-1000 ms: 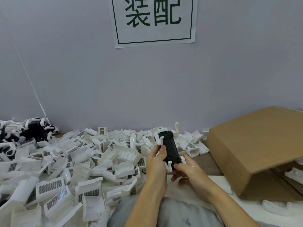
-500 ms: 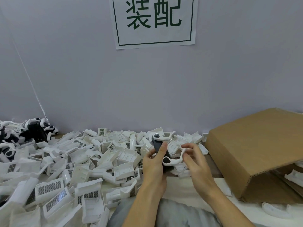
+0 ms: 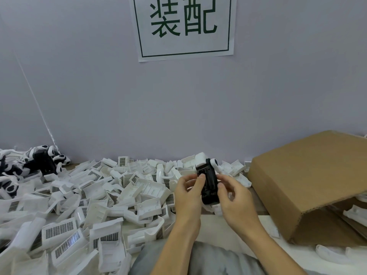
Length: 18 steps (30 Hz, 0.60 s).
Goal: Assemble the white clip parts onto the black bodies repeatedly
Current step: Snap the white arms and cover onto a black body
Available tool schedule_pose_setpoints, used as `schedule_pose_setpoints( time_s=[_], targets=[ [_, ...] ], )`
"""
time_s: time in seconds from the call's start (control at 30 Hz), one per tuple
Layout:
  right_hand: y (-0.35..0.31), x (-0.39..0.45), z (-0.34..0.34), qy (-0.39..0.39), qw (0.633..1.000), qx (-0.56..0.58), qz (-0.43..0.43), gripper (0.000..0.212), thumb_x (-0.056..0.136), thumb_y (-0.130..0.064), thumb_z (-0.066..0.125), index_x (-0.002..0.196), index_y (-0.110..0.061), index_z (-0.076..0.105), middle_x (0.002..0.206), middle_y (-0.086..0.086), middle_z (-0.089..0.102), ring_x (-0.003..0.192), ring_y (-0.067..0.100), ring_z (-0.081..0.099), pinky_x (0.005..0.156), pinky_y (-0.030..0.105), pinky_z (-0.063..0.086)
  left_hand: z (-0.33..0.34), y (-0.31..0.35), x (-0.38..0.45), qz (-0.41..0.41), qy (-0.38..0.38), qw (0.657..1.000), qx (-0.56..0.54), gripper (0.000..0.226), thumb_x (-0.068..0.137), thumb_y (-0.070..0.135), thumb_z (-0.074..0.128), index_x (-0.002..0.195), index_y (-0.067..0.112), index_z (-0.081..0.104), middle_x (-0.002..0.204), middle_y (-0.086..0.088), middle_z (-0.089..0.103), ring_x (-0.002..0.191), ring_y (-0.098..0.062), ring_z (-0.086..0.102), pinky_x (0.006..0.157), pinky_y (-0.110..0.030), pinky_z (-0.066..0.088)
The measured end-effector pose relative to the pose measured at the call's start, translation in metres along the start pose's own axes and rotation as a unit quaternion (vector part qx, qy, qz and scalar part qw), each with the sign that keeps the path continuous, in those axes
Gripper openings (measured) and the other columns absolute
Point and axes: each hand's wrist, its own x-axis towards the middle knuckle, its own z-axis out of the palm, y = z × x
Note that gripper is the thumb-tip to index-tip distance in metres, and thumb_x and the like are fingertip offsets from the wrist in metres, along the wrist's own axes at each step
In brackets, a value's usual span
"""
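At lower centre of the frame, the left hand (image 3: 188,192) and the right hand (image 3: 234,197) both curl their fingers round an upright black body (image 3: 209,183) with a white clip part (image 3: 214,163) at its top. At right, a tipped cardboard box (image 3: 309,175) seemingly holds more white pieces (image 3: 355,214).
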Motion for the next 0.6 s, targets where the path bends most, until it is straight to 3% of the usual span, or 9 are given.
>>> schedule_pose_setpoints(
  time_s=[0.07, 0.13, 0.23, 0.3, 0.4, 0.47, 0.53, 0.6],
  targets=[
    [-0.001, 0.002, -0.002, 0.019, 0.999, 0.042, 0.027, 0.030, 0.103, -0.008, 0.047, 0.111, -0.023, 0.071, 0.100, -0.009, 0.075, 0.097, 0.002, 0.069, 0.080, 0.019, 0.054, 0.000, 0.002, -0.001, 0.000, -0.006, 1.000, 0.007, 0.025, 0.091, 0.021, 0.075, 0.109, 0.005, 0.068, 0.110, -0.019, 0.072, 0.106, -0.035, 0.069, 0.097, -0.065, 0.050],
    [-0.003, 0.004, -0.006, 0.040, 0.994, 0.084, 0.055, 0.036, 0.104, -0.006, 0.044, 0.104, -0.026, 0.073, 0.096, -0.010, 0.077, 0.095, 0.002, 0.070, 0.077, 0.018, 0.053, 0.000, 0.004, -0.002, -0.004, -0.023, 1.000, 0.021, 0.031, 0.091, 0.028, 0.074, 0.105, 0.000, 0.070, 0.104, -0.021, 0.075, 0.097, -0.033, 0.071, 0.097, -0.059, 0.052],
    [-0.005, 0.005, -0.008, 0.030, 0.984, 0.141, 0.108, 0.034, 0.105, -0.008, 0.046, 0.104, -0.025, 0.075, 0.097, -0.010, 0.078, 0.096, 0.007, 0.072, 0.083, 0.029, 0.055, 0.002, 0.003, -0.002, -0.025, -0.082, 0.994, 0.068, 0.033, 0.095, 0.044, 0.066, 0.100, 0.012, 0.076, 0.096, -0.005, 0.079, 0.094, -0.023, 0.075, 0.074, -0.039, 0.062],
    [-0.006, 0.004, -0.007, -0.010, 0.979, 0.163, 0.120, 0.029, 0.105, -0.011, 0.048, 0.110, -0.023, 0.075, 0.102, -0.006, 0.078, 0.102, 0.009, 0.072, 0.090, 0.033, 0.055, 0.002, 0.001, -0.002, -0.027, -0.111, 0.991, 0.076, 0.031, 0.097, 0.046, 0.060, 0.096, 0.021, 0.078, 0.095, 0.001, 0.079, 0.091, -0.014, 0.075, 0.063, -0.023, 0.057],
    [-0.007, 0.003, -0.005, -0.047, 0.980, 0.168, 0.101, 0.028, 0.106, -0.017, 0.048, 0.114, -0.022, 0.075, 0.105, -0.005, 0.078, 0.105, 0.010, 0.071, 0.092, 0.031, 0.052, -0.001, 0.003, 0.000, -0.028, -0.099, 0.993, 0.053, 0.031, 0.101, 0.042, 0.056, 0.092, 0.026, 0.080, 0.095, -0.002, 0.079, 0.091, -0.016, 0.075, 0.078, -0.030, 0.056],
    [-0.005, 0.004, -0.006, 0.001, 0.989, 0.125, 0.085, 0.025, 0.104, -0.016, 0.051, 0.108, -0.023, 0.075, 0.100, -0.005, 0.077, 0.099, 0.009, 0.070, 0.088, 0.026, 0.052, -0.004, 0.007, 0.003, -0.032, -0.068, 0.997, 0.013, 0.028, 0.100, 0.037, 0.058, 0.100, 0.017, 0.078, 0.101, -0.008, 0.079, 0.096, -0.023, 0.074, 0.090, -0.041, 0.056],
    [0.002, 0.006, -0.011, 0.072, 0.995, 0.005, 0.068, 0.021, 0.100, -0.012, 0.057, 0.107, -0.023, 0.073, 0.094, -0.007, 0.073, 0.089, 0.003, 0.066, 0.075, 0.012, 0.048, -0.009, 0.010, 0.006, -0.030, -0.032, 0.999, -0.030, 0.024, 0.099, 0.030, 0.062, 0.107, 0.011, 0.074, 0.108, -0.012, 0.077, 0.103, -0.028, 0.072, 0.098, -0.046, 0.053],
    [0.010, 0.007, -0.016, 0.085, 0.985, -0.129, 0.071, 0.022, 0.095, -0.013, 0.060, 0.114, -0.018, 0.070, 0.094, -0.006, 0.067, 0.085, 0.004, 0.062, 0.069, 0.015, 0.043, -0.014, 0.011, 0.011, -0.028, -0.002, 0.998, -0.063, 0.021, 0.099, 0.024, 0.064, 0.112, 0.009, 0.070, 0.114, -0.015, 0.075, 0.113, -0.033, 0.068, 0.108, -0.050, 0.047]
  ],
)
